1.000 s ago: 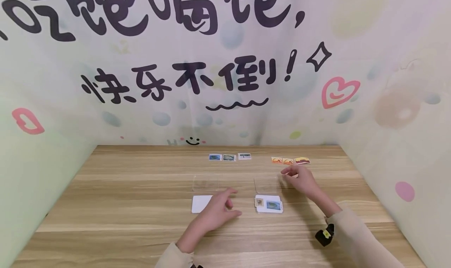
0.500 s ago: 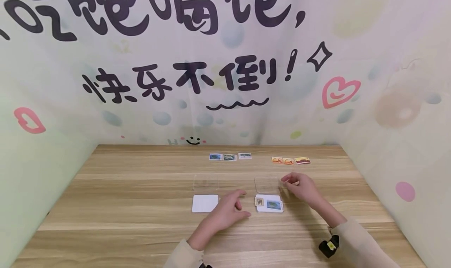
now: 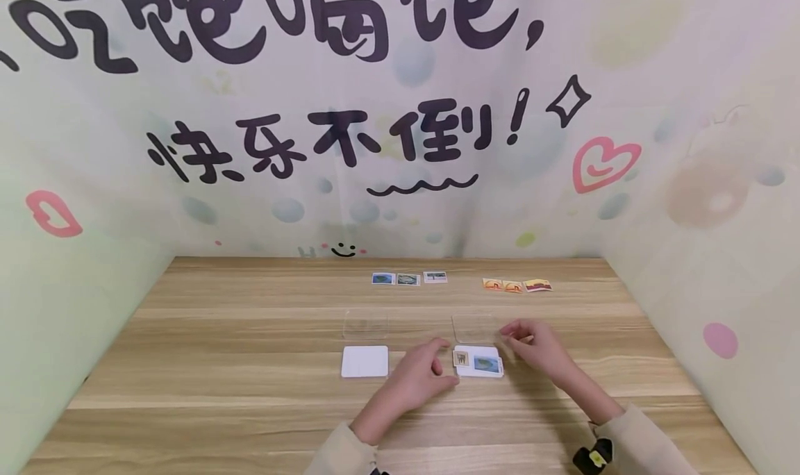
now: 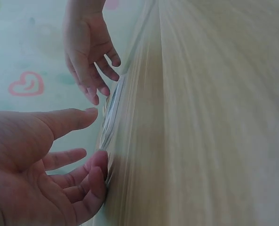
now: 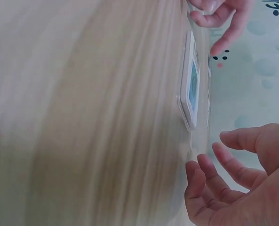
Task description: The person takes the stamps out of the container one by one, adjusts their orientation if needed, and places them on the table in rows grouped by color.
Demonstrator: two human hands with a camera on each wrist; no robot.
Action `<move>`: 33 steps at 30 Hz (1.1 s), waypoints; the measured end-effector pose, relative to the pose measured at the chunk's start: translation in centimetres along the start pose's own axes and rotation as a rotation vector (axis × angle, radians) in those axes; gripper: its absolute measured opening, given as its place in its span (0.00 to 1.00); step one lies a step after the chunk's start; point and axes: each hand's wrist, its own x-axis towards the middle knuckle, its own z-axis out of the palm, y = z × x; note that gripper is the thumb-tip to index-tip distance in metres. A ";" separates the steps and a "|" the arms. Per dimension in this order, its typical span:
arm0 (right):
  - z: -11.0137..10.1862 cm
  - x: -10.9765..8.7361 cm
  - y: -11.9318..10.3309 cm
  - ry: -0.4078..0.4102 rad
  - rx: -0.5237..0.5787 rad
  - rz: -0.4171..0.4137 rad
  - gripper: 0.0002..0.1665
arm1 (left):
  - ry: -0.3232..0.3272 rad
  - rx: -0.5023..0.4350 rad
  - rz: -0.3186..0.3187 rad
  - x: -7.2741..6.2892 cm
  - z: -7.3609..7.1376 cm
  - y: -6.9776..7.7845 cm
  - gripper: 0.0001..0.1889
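Note:
On the table lies a white card stack (image 3: 464,371) in the right-hand spot, with a small brown stamp (image 3: 461,358) and a larger blue-green stamp (image 3: 486,364) on its top. My left hand (image 3: 417,376) is at the stack's left side, thumb and fingers apart with nothing between them. To the right of the stack my right hand (image 3: 542,352) hovers low, its fingers loosely bent and holding nothing, as the right wrist view also shows. Another white card stack (image 3: 365,361), bare on top, lies left of my left hand.
Two clear plastic lids lie behind the stacks, a left lid (image 3: 365,325) and a right lid (image 3: 473,328). Farther back is a row of blue and grey stamps (image 3: 409,279). Orange and red stamps (image 3: 512,286) lie at the back right. A printed cloth wall (image 3: 400,211) closes the table's rear.
My left hand has moved right, from over the left stack to beside the right one. My right hand has come nearer, away from the orange stamps, to the stack's right side.

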 end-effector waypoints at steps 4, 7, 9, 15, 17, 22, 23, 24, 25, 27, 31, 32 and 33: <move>0.3 -0.6 0.1 -0.004 0.025 0.000 0.07 | 0.018 -0.008 0.001 0.2 0.4 0.1 0.33; 0.6 -0.9 0.2 -0.002 0.031 -0.019 0.07 | 0.030 -0.020 0.007 0.3 0.7 0.1 0.32; 0.7 -1.1 0.3 -0.003 0.028 -0.024 0.07 | 0.037 -0.025 0.011 0.4 0.9 0.0 0.31; 0.9 -1.5 0.3 -0.017 0.032 0.024 0.08 | 0.054 -0.041 0.010 0.5 1.3 -0.2 0.30; 0.9 -1.6 0.4 -0.026 0.042 0.030 0.09 | 0.058 -0.051 0.004 0.6 1.4 -0.2 0.29; 1.0 -1.9 0.5 -0.043 0.077 0.037 0.09 | 0.070 -0.057 -0.006 0.5 1.6 -0.2 0.30; 1.0 -2.0 0.5 -0.046 0.084 0.038 0.09 | 0.073 -0.056 -0.008 0.5 1.7 -0.2 0.30; 1.0 -2.0 0.5 -0.048 0.090 0.041 0.09 | 0.076 -0.057 -0.011 0.5 1.7 -0.2 0.30; 1.1 -2.1 0.5 -0.052 0.093 0.040 0.09 | 0.078 -0.058 -0.014 0.6 1.7 -0.2 0.29; 1.1 -2.1 0.5 -0.058 0.098 0.039 0.10 | 0.082 -0.060 -0.022 0.6 1.8 -0.1 0.29; 1.1 -2.2 0.5 -0.065 0.109 0.035 0.10 | 0.087 -0.051 -0.033 0.6 1.8 0.0 0.29; 1.1 -2.3 0.5 -0.064 0.113 0.035 0.10 | 0.088 -0.046 -0.033 0.6 1.8 0.0 0.29; 1.1 -2.3 0.5 -0.065 0.119 0.035 0.10 | 0.089 -0.040 -0.034 0.6 1.8 0.0 0.30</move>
